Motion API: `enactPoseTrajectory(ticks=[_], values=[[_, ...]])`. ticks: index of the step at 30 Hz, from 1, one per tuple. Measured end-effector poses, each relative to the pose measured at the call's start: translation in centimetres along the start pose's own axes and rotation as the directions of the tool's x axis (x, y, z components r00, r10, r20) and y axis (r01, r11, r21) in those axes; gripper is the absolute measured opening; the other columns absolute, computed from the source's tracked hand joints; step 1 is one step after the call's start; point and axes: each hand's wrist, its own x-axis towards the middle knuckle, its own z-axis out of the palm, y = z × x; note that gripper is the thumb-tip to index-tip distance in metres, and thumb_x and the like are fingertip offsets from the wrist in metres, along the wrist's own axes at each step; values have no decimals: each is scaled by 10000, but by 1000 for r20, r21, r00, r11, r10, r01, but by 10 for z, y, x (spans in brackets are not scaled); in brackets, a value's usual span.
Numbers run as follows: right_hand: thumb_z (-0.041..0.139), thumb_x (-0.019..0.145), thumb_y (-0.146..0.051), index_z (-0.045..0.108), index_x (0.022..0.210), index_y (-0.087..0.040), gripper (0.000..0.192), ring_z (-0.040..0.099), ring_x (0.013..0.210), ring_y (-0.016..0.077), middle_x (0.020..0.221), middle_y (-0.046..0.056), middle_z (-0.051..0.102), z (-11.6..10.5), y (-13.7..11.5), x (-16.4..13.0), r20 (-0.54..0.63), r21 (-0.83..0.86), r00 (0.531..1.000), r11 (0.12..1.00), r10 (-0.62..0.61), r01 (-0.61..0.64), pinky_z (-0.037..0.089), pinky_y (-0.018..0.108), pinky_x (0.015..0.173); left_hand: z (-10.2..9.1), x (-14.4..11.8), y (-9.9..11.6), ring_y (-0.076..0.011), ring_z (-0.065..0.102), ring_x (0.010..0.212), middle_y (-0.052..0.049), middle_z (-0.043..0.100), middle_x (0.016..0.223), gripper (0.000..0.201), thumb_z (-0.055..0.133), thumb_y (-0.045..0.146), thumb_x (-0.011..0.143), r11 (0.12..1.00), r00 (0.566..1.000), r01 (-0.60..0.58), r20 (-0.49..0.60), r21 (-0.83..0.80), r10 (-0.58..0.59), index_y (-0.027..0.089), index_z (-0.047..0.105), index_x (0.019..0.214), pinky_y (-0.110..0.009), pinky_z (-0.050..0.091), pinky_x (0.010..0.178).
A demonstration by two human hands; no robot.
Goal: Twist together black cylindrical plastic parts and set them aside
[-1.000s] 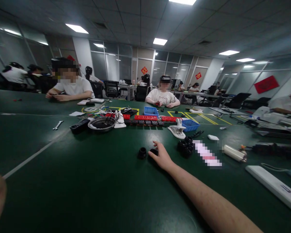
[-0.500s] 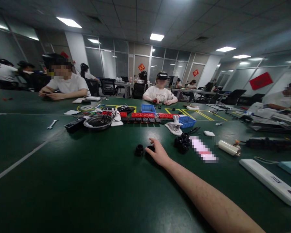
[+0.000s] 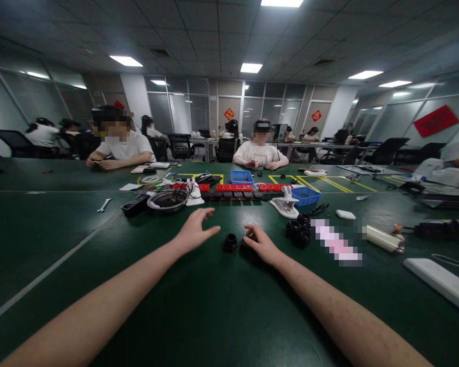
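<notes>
Two hands are now over the green table [image 3: 99, 285], where half a second ago we recorded only one. Our left hand [image 3: 194, 232] has come forward from out of frame and hovers with fingers spread and loose, holding nothing, just left of a free-standing black ring part [image 3: 230, 242]. Our right hand [image 3: 262, 244] remains where it was, fingers curled down over a second black part [image 3: 248, 238]; we cannot tell whether it is gripped or merely covered. We judge the work has passed from a one-handed reach to a two-handed handling of the pair of black parts, which sit side by side between the hands.

Room to move: bare table lies open toward us and to the left, crossed by a white line [image 3: 49, 267]. To the right, a cluster of black parts [image 3: 299, 229] sits near the right hand, with a white cylinder [image 3: 382, 238] further off. Beyond the hands, a metal bowl [image 3: 167, 201] and a white clamp [image 3: 285, 204] stand apart from them.
</notes>
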Motion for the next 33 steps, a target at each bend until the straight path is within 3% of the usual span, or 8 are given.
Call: enactPoseTrajectory(ticks=[3,8,13,19,24,28,33], values=[[585,672,-369,439,1103,-149,505,472,935,204,1009,79,513,-4,0,-1,108,-39,993,998,-43,47,366,350,822,20,-3,-2,-231,479,964,-67,525,1033,654,635,479,594,999,984,-33,178,20,29,186,447,1148,-349,407,816],[607,654,-254,487,1063,-146,440,474,943,207,1003,81,531,-6,-3,-2,176,-94,980,990,-91,109,358,353,839,44,0,-1,-220,508,913,-52,529,1034,660,664,467,543,1000,948,-12,317,-26,20,223,471,1125,-303,416,764],[633,627,-221,524,1031,-152,424,500,890,196,956,71,552,-7,-6,0,201,-85,971,985,-128,147,383,339,811,54,-2,2,-198,529,830,-30,557,905,452,646,444,569,999,949,-33,311,-34,42,203,568,943,-274,416,705],[670,583,-221,480,1089,-166,544,496,957,198,1038,74,538,-4,-5,-1,154,-24,984,996,-85,89,380,339,845,60,-4,-7,-203,531,808,-31,562,849,433,613,499,579,998,980,-5,199,56,-6,196,571,884,-267,416,668],[660,599,-249,466,1107,-185,548,489,987,202,1065,70,534,-1,-2,-3,131,-44,988,995,-80,87,367,355,869,39,3,-39,-231,544,857,-62,582,920,459,594,519,588,957,963,223,109,185,-246,188,565,904,-281,420,688],[653,610,-259,462,1118,-195,547,486,1002,212,1077,70,530,-1,-4,-4,128,-61,990,996,-63,71,358,375,881,8,-1,-71,-254,538,915,-79,584,998,493,551,547,609,853,885,444,16,274,-466,193,549,952,-295,421,690],[641,621,-261,467,1118,-178,533,476,1017,217,1088,84,527,-1,-7,-4,131,-96,989,993,-62,75,359,372,878,-38,-23,-119,-287,537,926,-108,584,1019,568,507,594,609,700,762,633,-107,332,-639,186,524,1004,-329,422,684]])
